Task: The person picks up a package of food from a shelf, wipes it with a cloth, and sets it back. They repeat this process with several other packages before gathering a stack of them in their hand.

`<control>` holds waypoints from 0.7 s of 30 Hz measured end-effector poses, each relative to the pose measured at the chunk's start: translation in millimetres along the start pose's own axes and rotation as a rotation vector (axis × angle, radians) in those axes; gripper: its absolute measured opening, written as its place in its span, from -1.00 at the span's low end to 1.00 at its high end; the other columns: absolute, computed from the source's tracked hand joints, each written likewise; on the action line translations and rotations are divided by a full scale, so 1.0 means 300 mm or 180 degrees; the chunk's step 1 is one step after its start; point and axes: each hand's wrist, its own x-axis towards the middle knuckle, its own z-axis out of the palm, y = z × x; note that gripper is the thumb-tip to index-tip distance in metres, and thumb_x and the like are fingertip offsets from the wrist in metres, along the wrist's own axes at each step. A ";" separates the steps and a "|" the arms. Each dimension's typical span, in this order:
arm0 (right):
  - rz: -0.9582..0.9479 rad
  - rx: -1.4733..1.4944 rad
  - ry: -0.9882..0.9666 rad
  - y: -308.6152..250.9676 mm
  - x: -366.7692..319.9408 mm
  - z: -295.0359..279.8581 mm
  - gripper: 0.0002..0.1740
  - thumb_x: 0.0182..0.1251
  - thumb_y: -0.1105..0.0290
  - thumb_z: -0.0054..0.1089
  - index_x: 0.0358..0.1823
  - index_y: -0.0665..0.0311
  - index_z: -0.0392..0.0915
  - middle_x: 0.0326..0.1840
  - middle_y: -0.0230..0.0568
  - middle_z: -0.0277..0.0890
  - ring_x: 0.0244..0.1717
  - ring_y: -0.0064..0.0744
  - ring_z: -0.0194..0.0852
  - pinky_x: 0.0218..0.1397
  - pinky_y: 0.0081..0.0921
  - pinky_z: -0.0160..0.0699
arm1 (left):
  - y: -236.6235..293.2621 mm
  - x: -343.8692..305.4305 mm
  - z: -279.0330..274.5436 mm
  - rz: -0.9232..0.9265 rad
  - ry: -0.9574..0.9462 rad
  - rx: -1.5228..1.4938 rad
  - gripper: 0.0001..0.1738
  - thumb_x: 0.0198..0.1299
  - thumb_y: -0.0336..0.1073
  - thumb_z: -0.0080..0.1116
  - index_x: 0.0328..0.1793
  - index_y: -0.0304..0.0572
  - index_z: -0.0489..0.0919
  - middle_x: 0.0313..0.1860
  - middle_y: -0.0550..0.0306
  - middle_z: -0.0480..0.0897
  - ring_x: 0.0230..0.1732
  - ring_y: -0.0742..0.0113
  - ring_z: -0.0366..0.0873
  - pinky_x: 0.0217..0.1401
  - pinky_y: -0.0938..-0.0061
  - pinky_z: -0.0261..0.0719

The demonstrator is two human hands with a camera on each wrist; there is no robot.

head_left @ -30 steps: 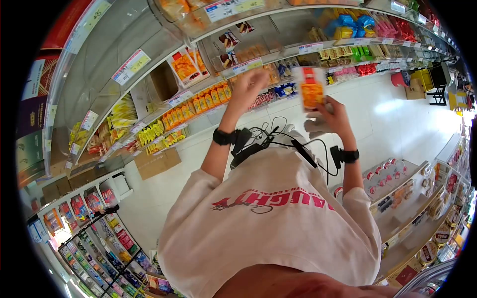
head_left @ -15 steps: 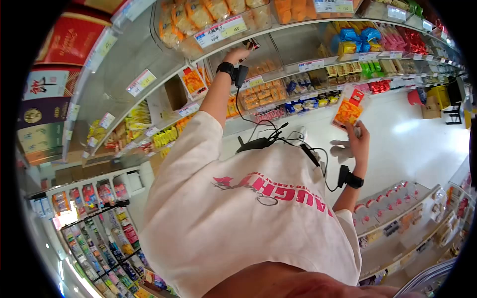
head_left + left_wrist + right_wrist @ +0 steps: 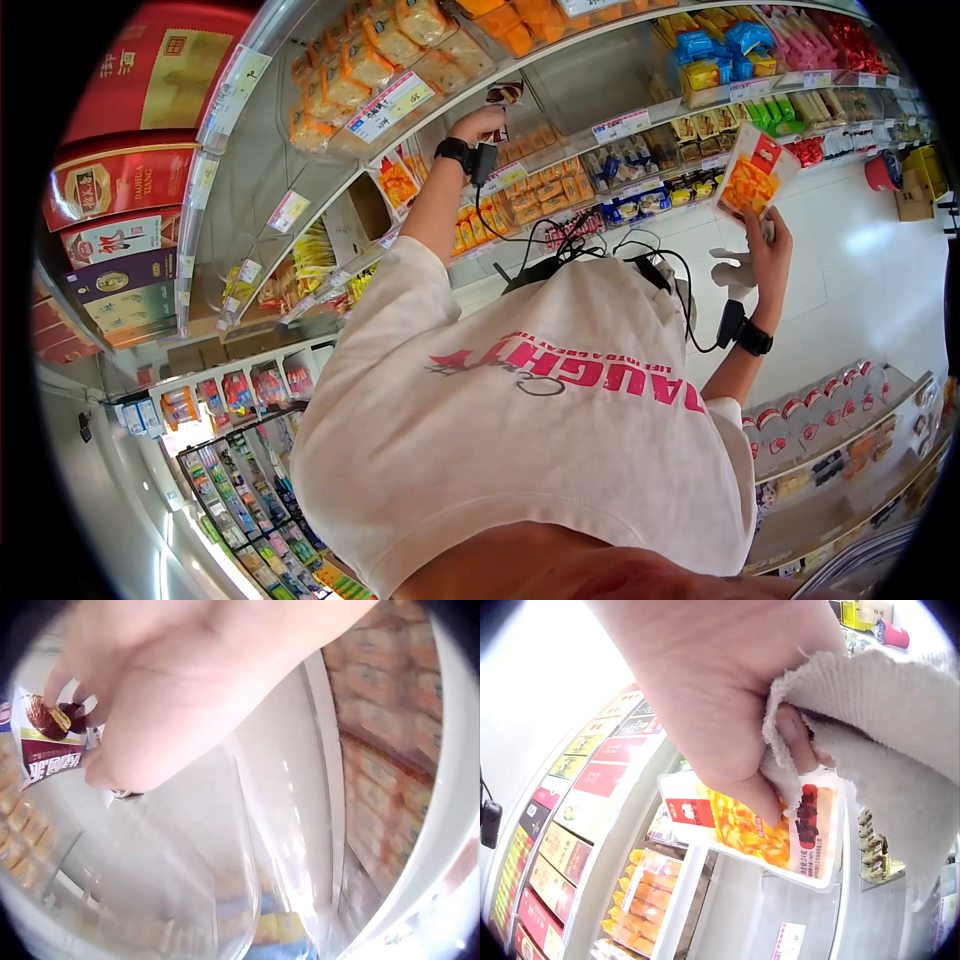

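Shop aisle. Tall shelves on the left, packed with snack packets, price tags along the edges. Red gift boxes up top. White tiled floor, glossy, with a bright patch of light. Low shelf with tins at right. Wire rack lower left.

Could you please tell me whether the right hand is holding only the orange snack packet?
No, the right hand grips a pale knitted cloth together with the orange snack packet.
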 end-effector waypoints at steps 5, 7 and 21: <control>0.0035 -0.0004 -0.0126 0.002 0.063 0.006 -0.70 0.40 0.28 0.33 -0.27 0.42 0.54 -0.55 -0.46 0.37 -0.50 -0.70 0.20 -0.48 -0.59 0.19 | -0.013 -0.002 0.001 -0.0461 0.0042 -0.0269 -0.67 0.36 -0.20 -0.03 -0.02 -0.28 0.63 -0.36 0.16 0.61 -0.46 0.38 0.45 -0.39 0.41 0.41; -0.0006 -0.0053 -0.0187 0.004 0.079 0.007 -0.71 0.40 0.28 0.33 -0.25 0.42 0.55 -0.55 -0.45 0.38 -0.50 -0.70 0.21 -0.48 -0.59 0.20 | 0.074 -0.075 0.001 -0.0566 0.0234 -0.0538 -0.60 0.36 -0.21 -0.02 0.16 -0.29 0.63 -0.31 0.17 0.63 -0.41 0.39 0.47 -0.31 0.44 0.45; 0.0002 -0.0110 -0.0324 0.020 0.109 0.039 -0.71 0.41 0.29 0.31 -0.30 0.40 0.50 -0.57 -0.38 0.37 -0.51 -0.65 0.23 -0.46 -0.55 0.27 | 0.093 -0.084 0.003 0.0019 0.0062 -0.0117 -0.44 0.21 -0.24 0.30 0.38 -0.09 0.59 -0.08 -0.01 0.70 -0.25 0.28 0.63 -0.16 0.32 0.55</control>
